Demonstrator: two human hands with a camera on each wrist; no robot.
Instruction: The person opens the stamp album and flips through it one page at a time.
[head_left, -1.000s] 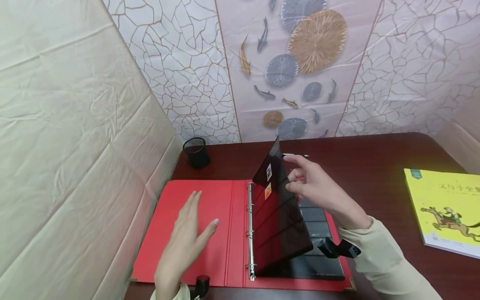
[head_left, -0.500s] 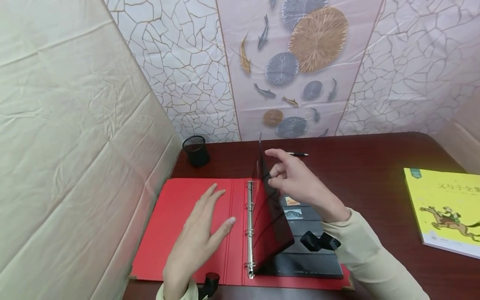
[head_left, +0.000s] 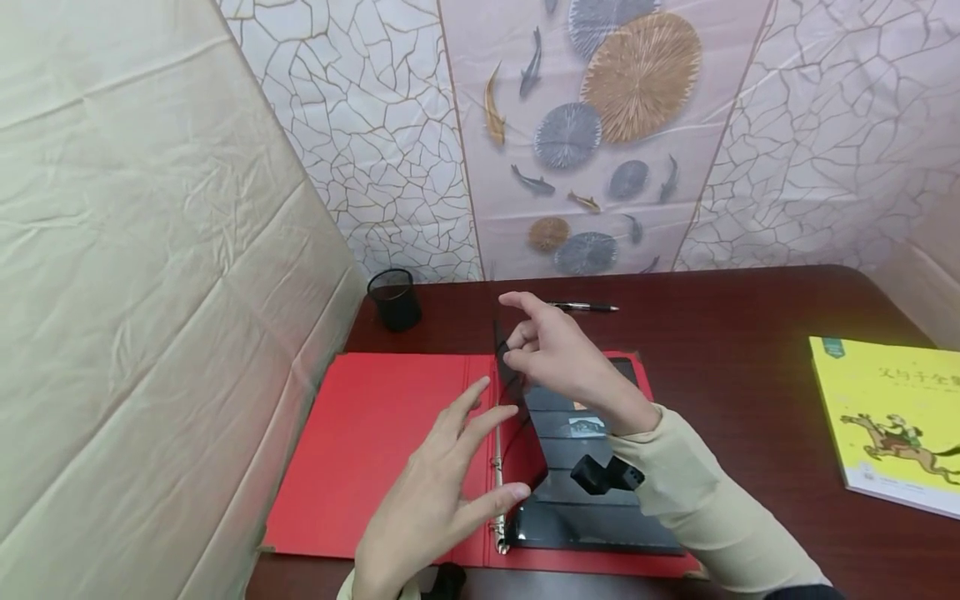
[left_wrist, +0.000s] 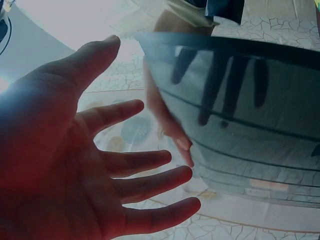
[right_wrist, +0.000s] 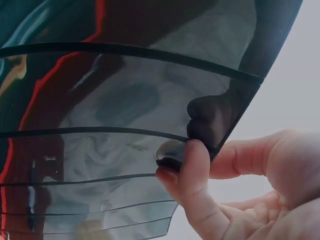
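A red ring binder (head_left: pixel 390 442) lies spread on the table, its metal rings (head_left: pixel 498 500) down the middle. One black pocketed stamp page (head_left: pixel 528 450) stands nearly upright over the rings. My right hand (head_left: pixel 553 350) pinches that page by its outer edge, as the right wrist view shows up close. Left of it, my left hand (head_left: pixel 427 492) hovers over the binder, fingers spread and holding nothing; in the left wrist view its palm faces the glossy page (left_wrist: pixel 240 110). On the right cover lies another black page (head_left: pixel 592 525) with a stamp (head_left: pixel 587 427); the right forearm hides part of it.
A black mesh pen cup (head_left: pixel 395 302) stands at the back left. Behind the binder lies a pen (head_left: pixel 588 307). A yellow book (head_left: pixel 892 417) rests at the right. Fabric-covered walls (head_left: pixel 187 250) border the table at the left and back.
My right hand has swung the page leftward from a slant to nearly upright, baring more of the page beneath. My left hand has moved right, toward the lifted page.
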